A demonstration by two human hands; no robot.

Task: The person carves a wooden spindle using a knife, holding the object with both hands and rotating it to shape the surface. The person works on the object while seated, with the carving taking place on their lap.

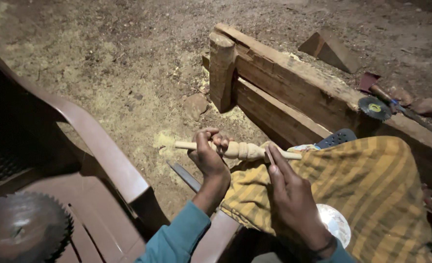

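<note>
- Your left hand (208,158) is closed around the turned wooden spindle (238,150), fingers wrapped over its thin plain end.
- Your right hand (294,204) rests over your knee with fingers extended; its fingertips (270,157) press a small thin piece against the spindle's other end. What that piece is cannot be told.
- The spindle lies level across your lap, resting on the yellow striped cloth (367,180), just in front of the timber beam (294,92).
- Progress, judged from the shape: the middle section already carries rounded beads and grooves. Both ends appear plain and straight, so any finishing there looks outstanding.
- Pale sawdust (128,102) covers the earth floor around you.
- A flat metal blade (184,176) lies below the spindle, near your left wrist.
- A toothed circular saw blade (23,229) rests on the brown plastic chair (104,151) at your left.
- A small dark grinding disc (374,108) sits on the beam, well apart from both hands.
</note>
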